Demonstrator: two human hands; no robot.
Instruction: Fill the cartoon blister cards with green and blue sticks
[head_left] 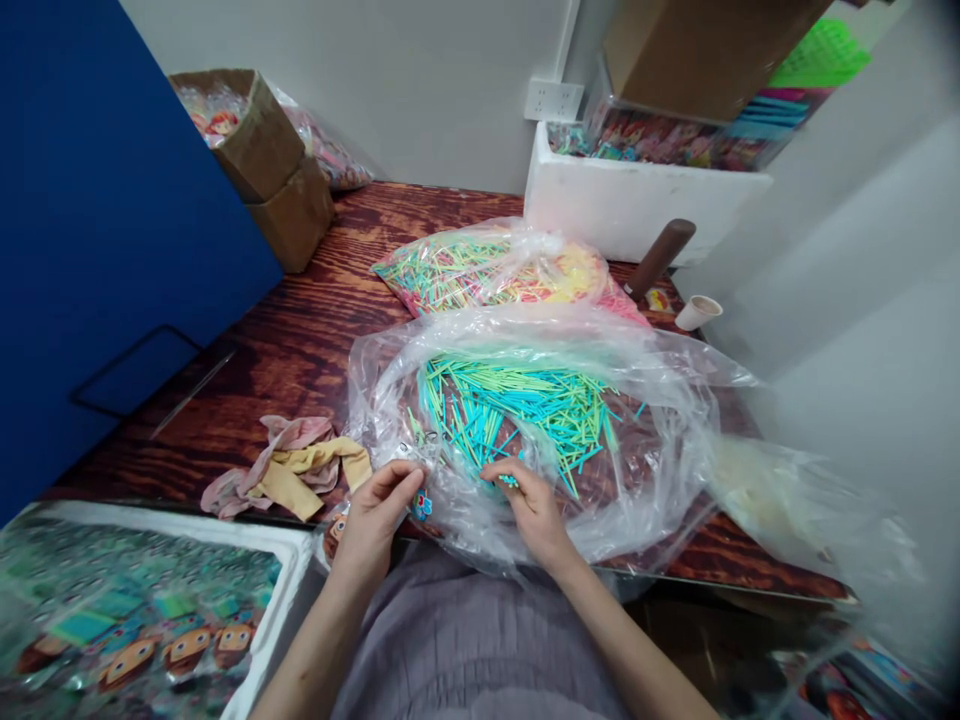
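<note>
My left hand (379, 505) is closed, thumb against fingers, at the near left edge of a large open plastic bag (667, 430). It pinches a small clear packet with printing, and a blue and red piece (421, 505) shows just beside the fingers. A brown cartoon face (335, 535) peeks out under that hand. My right hand (536, 510) is closed around a small bunch of thin sticks (508, 481), whose blue-green ends stick out at the fingers. Beyond both hands, a heap of blue and green sticks (525, 400) lies inside the open bag.
A tied bag of multicoloured sticks (465, 265) lies behind. Crumpled cloth gloves (292, 465) are at left, above a white foam box (292, 560) of packed cartoon figures. A brown cylinder (660, 258), a paper cup (698, 312) and a foam box (637, 205) stand back right.
</note>
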